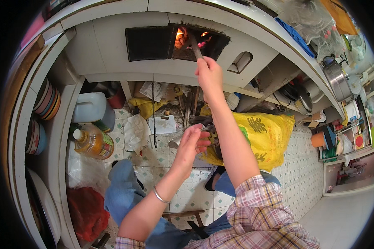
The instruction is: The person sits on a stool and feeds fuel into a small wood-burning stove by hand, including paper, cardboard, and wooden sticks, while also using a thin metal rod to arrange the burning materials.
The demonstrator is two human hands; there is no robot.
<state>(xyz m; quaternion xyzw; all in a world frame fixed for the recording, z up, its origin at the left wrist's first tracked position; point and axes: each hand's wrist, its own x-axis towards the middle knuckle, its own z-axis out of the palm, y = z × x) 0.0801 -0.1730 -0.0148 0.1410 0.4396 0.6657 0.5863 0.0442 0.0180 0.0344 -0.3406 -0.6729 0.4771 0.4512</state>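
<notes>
My right hand (210,76) is closed around the near end of a stick of firewood (194,45). The stick's far end is inside the firebox opening (216,49) of a white-tiled stove, where flames and glowing embers show. A black metal door (149,43) stands swung out to the left of the opening. Lower down, my left hand (190,146) hangs in the air with its fingers apart and holds nothing; a metal bangle (160,195) is on that wrist. Beneath the hands, split wood (187,109) lies on the floor under the stove.
To the right sits a yellow sack (264,133). On the left are an oil bottle (95,143), a plastic jug (89,107), a red plastic bag (86,213) and shelved bowls (47,99). A thin metal rod (154,118) leans by crumpled paper (136,132). The stove ledge (187,6) arches overhead.
</notes>
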